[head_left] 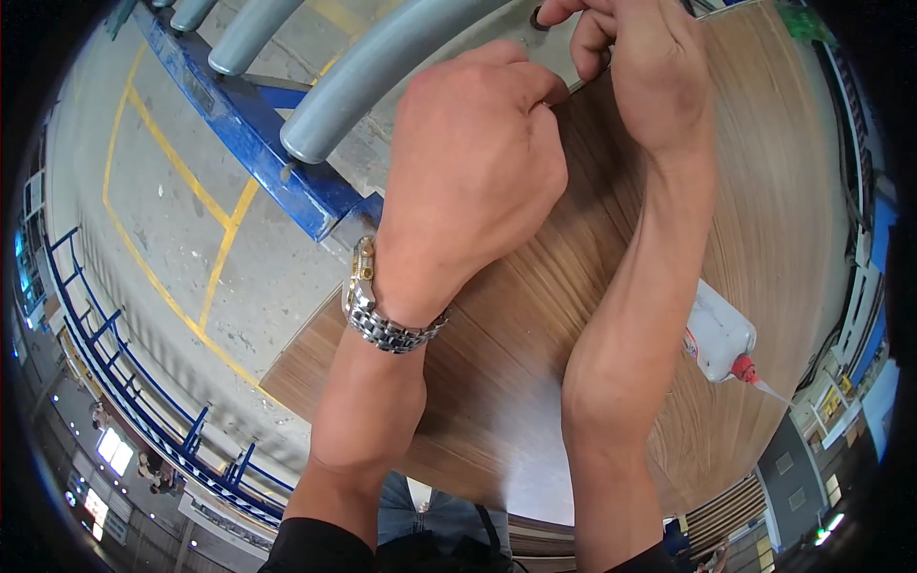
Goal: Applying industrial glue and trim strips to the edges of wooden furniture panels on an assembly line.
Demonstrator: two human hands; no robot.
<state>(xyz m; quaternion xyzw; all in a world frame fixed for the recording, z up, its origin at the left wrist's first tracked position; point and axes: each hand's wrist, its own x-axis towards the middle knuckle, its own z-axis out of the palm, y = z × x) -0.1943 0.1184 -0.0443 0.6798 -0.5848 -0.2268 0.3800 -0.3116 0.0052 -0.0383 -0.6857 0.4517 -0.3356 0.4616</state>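
A wood-grain board [535, 315] lies in front of me, its far edge running under my hands. My left hand [478, 143], with a metal watch [382, 320] on its wrist, is closed at that edge. Its back faces up, so whatever its fingers hold is hidden. Farther right, my right hand [654, 76] has curled fingers and is partly cut off by the top of the picture. Its fingertips are beside a small dark round spot [540, 17] that I cannot identify. A whitish squeeze bottle [718, 332] with a red cap lies on the board beside my right forearm.
Grey rollers [382, 81] on a blue metal frame [258, 143] stand just beyond the board at the left. Yellow lines [191, 196] mark the concrete floor. A blue railing [124, 349] curves along the left. Something green and glossy [805, 24] sits at the far right corner.
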